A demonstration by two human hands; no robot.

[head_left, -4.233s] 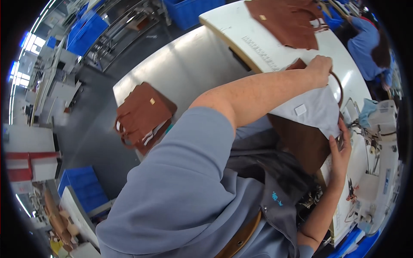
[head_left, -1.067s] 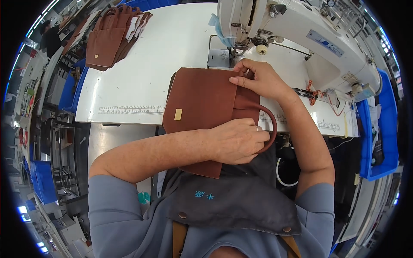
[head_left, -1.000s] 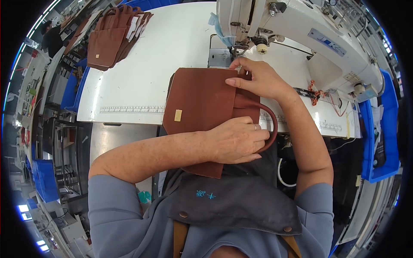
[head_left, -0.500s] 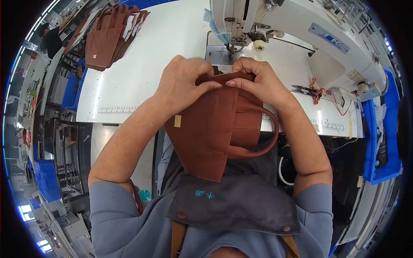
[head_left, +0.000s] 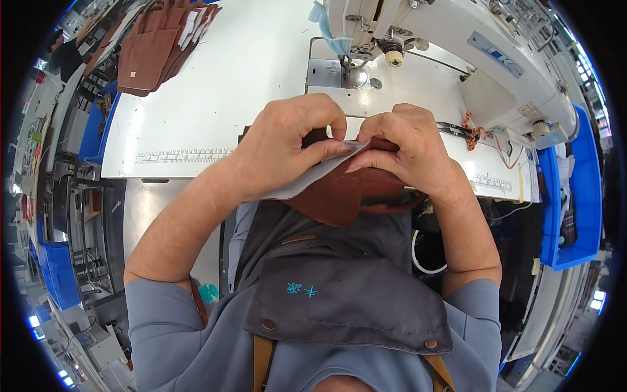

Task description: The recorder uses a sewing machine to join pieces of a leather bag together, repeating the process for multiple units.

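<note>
A brown leather bag panel (head_left: 330, 196) with a loop handle hangs between my hands at the table's front edge. Its pale grey lining side (head_left: 294, 186) shows beneath my left hand. My left hand (head_left: 294, 140) pinches the upper edge between thumb and curled fingers. Close beside it, my right hand (head_left: 406, 145) grips the same edge, thumb on the brown side. Most of the handle (head_left: 392, 206) is hidden behind the panel and my right hand. Just beyond my hands stands the sewing machine's needle area (head_left: 353, 73), apart from the leather.
Stacked brown bag pieces (head_left: 153, 49) lie at the far left of the white table (head_left: 189, 117). Thread snips (head_left: 454, 129) with orange cord rest right of my right hand. A blue bin (head_left: 575, 196) hangs at the right. A person (head_left: 65, 55) is at far left.
Both hands have drawn the bag panel back from the needle area toward me. The panel has tipped, so its grey underside now shows and its brown face is foreshortened.
</note>
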